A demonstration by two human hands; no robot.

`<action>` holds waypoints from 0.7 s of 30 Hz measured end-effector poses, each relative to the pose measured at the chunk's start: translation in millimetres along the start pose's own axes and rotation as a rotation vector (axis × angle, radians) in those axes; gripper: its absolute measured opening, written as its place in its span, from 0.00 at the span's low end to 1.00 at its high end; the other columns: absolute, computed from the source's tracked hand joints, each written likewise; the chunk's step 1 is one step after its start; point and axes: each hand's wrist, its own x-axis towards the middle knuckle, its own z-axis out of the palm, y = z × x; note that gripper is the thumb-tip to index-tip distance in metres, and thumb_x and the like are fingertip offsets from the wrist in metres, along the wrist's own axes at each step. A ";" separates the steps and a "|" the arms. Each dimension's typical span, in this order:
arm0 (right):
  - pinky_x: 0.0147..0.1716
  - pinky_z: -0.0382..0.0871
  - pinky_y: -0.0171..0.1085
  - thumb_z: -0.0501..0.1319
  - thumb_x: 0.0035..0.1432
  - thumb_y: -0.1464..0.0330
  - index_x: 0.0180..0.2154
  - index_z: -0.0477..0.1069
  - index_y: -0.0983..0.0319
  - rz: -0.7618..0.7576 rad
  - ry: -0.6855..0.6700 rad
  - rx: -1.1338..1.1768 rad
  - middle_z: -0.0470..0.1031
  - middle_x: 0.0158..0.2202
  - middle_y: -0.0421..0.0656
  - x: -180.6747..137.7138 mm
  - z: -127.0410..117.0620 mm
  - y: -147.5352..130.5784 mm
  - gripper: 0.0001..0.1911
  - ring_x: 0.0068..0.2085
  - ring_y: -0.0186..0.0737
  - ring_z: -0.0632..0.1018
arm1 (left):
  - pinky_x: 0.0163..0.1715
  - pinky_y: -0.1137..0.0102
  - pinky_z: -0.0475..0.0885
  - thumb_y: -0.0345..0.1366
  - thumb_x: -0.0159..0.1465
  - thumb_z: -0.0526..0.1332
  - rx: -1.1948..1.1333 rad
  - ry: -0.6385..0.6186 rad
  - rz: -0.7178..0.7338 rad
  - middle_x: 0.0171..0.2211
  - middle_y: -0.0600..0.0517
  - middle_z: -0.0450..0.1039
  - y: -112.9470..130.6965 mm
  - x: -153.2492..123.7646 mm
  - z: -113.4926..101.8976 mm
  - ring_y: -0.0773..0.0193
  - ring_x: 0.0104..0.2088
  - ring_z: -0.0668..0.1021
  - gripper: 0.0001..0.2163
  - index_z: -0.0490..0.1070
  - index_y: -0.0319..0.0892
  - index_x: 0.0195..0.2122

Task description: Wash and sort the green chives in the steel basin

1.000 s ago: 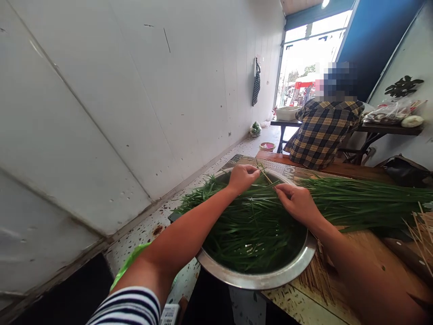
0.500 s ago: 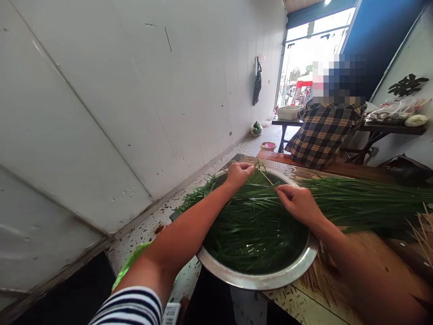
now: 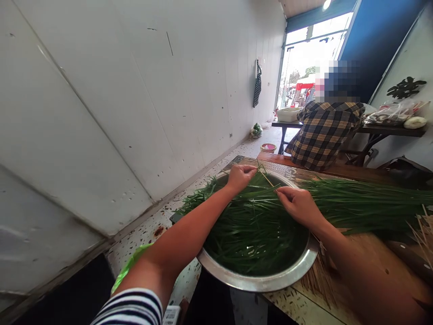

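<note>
Above the far part of a wide steel bowl (image 3: 260, 283), both my hands pinch a thin bamboo skewer (image 3: 266, 177). My left hand (image 3: 241, 176) is closed at its far end, where a green leaf of garlic chives shows by the fingertips. My right hand (image 3: 299, 203) is closed on the nearer end, thumb against forefinger, beside a strand of chives. Long wet garlic chives (image 3: 246, 234) lie in the bowl beneath, some hanging over its left edge. Whether the skewer pierces a leaf is too small to tell.
Right of the bowl, a pile of chives (image 3: 368, 201) lies on the wooden table. Loose skewers (image 3: 320, 280) lie beside the rim, and a dark knife handle (image 3: 406, 255) is farther right. A person in a plaid shirt (image 3: 324, 131) sits ahead, facing away. A white wall (image 3: 135, 90) runs along the left.
My hands hold nearly the same pose on the skewer. My left hand has shifted very slightly right, and the camera view has moved a little.
</note>
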 end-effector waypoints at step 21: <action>0.30 0.66 0.34 0.53 0.55 0.65 0.34 0.76 0.61 0.059 0.049 -0.054 0.80 0.29 0.43 3.7 0.8 1.7 0.14 0.29 0.37 0.77 | 0.49 0.58 0.61 0.35 0.53 0.64 0.697 -0.322 0.152 0.34 0.47 0.76 9.0 -7.2 4.9 0.54 0.43 0.73 0.05 0.78 0.43 0.28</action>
